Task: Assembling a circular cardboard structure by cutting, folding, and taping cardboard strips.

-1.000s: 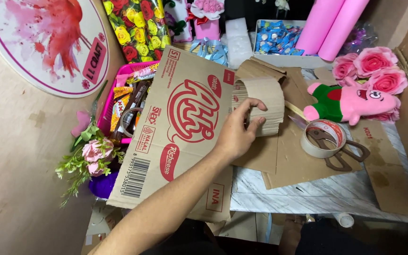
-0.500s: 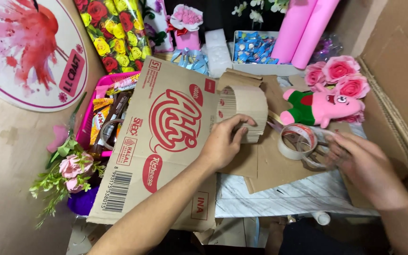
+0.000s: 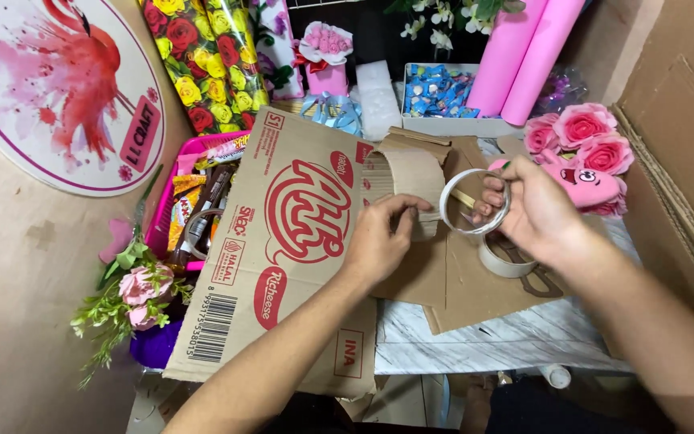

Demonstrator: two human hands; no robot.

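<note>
My left hand (image 3: 383,238) presses its fingers on a curved strip of brown cardboard (image 3: 408,174) that arches over a flattened printed carton (image 3: 283,241). My right hand (image 3: 533,209) holds a white tape roll (image 3: 471,202) upright next to the strip, fingers through its hole. A second tape roll (image 3: 504,259) lies under that hand on a brown cardboard sheet (image 3: 475,293), beside dark scissors (image 3: 541,281).
A pink plush toy (image 3: 584,185) and pink fabric roses (image 3: 584,128) sit at the right. Pink paper rolls (image 3: 524,56), a tray of blue sweets (image 3: 439,92) and a flower-print wrap (image 3: 202,60) stand behind. A pink basket of snacks (image 3: 194,209) and a round sign (image 3: 58,88) are at the left.
My right hand came in from the lower right and picked a tape roll off the cardboard, raising it beside the curved strip. My left hand stayed on the strip.
</note>
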